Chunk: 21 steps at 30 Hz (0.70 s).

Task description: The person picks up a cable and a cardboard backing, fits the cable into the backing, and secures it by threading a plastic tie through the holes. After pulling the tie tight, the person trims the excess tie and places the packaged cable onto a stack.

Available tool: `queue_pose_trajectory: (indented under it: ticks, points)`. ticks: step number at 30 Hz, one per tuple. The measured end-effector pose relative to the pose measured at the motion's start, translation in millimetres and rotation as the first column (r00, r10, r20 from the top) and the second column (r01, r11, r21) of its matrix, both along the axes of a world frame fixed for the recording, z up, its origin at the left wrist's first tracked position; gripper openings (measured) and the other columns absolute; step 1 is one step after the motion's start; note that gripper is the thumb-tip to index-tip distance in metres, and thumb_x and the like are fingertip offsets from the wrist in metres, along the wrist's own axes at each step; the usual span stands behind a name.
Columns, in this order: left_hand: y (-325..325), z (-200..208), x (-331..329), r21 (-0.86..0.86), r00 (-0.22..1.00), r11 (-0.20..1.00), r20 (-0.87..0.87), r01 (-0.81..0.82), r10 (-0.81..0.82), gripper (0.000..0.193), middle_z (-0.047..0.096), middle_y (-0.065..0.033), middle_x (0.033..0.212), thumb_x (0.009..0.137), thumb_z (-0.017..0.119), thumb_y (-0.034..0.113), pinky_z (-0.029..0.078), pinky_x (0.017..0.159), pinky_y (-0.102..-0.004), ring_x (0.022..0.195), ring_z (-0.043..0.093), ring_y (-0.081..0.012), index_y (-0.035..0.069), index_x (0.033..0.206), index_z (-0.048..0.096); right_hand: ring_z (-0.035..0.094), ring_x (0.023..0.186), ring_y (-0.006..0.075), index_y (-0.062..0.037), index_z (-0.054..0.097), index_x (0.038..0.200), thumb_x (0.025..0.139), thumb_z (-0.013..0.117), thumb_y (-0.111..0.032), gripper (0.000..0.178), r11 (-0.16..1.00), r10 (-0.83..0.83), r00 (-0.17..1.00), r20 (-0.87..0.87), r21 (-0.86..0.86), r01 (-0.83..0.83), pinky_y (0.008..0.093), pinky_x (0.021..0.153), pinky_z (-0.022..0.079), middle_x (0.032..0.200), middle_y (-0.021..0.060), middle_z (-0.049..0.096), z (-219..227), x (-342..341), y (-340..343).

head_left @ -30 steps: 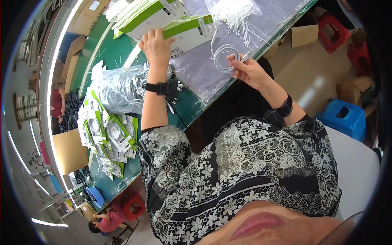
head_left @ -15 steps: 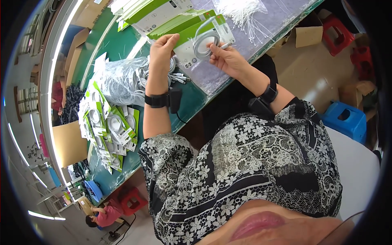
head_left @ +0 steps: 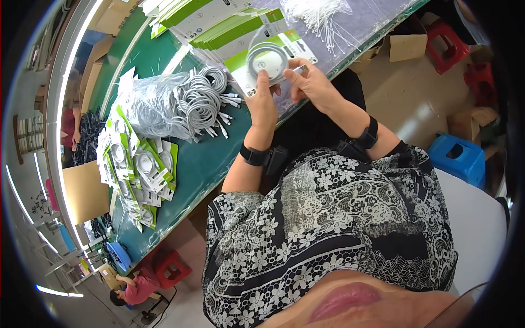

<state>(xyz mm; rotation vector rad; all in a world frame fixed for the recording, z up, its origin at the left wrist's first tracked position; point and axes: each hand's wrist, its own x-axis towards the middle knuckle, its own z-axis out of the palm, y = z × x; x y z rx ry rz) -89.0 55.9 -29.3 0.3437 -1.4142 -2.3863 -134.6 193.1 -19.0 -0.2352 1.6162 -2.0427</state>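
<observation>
A coiled grey-white cable point(head_left: 251, 59) lies against a green and white backing card point(head_left: 298, 49) above the table's near edge. My left hand point(head_left: 262, 106) grips the card's lower edge, its thumb pressed over the coil; its other fingers are mostly hidden behind. Beside it, my right hand point(head_left: 314, 87) is closed on the white plug end point(head_left: 299, 69) of the cable, to the right of the coil. Just beyond the held card stand rows of similar green and white cards point(head_left: 235, 35). Left of my hands, bundled cables point(head_left: 205, 104) spill from a clear plastic bag point(head_left: 153, 106).
Carded cables point(head_left: 145, 169) are heaped on the green tabletop point(head_left: 199, 158) at left. White thin ties point(head_left: 320, 19) lie at the far right. A blue stool point(head_left: 459, 158) and red stools point(head_left: 445, 46) stand on the floor at right. Another person point(head_left: 141, 287) sits at lower left.
My left hand has moved right and down from the card rows, now gripping the card with the coil. My right hand has shifted from the coil to its plug end.
</observation>
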Motion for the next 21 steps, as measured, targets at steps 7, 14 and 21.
queue_pose_trajectory:
  ticks: [7,14,21]
  points:
    - [-6.7,-12.6,6.1,-0.061,0.999,0.998,0.027,-0.019,0.021,0.021,0.060,-0.0054,0.091,0.094,0.052,0.014,0.043,0.048,-0.0229,0.066,0.055,-0.0113,0.003,0.112,0.050,0.057,0.074,0.0211,-0.0077,0.056,0.116,0.075,0.073,-0.013,0.044,0.823,0.056,0.257,-0.965,0.190,0.536,0.0307,0.067,0.047,0.090,0.0079,0.057,18.1,-1.8,36.6]
    - [9.4,-11.6,19.9,0.072,0.990,0.988,0.007,0.137,-0.138,0.027,0.062,-0.0091,0.097,0.095,0.051,0.015,0.050,0.056,-0.0263,0.074,0.061,-0.0155,0.000,0.117,0.049,0.055,0.083,0.0260,-0.0100,0.064,0.102,0.072,0.071,-0.006,0.031,0.921,0.234,0.283,-0.930,0.305,0.243,0.0360,0.074,0.046,0.088,0.0062,0.055,14.1,-14.6,27.7]
    - [11.9,-12.1,30.9,0.114,0.964,0.958,-0.084,0.262,-0.254,0.030,0.062,-0.0125,0.100,0.095,0.053,0.018,0.055,0.062,-0.0302,0.078,0.065,-0.0208,-0.002,0.117,0.049,0.054,0.080,0.0258,-0.0088,0.065,0.093,0.072,0.071,-0.006,0.022,0.915,0.279,0.201,-0.939,0.323,0.243,0.0358,0.072,0.045,0.086,0.0056,0.054,17.0,-11.6,25.3]
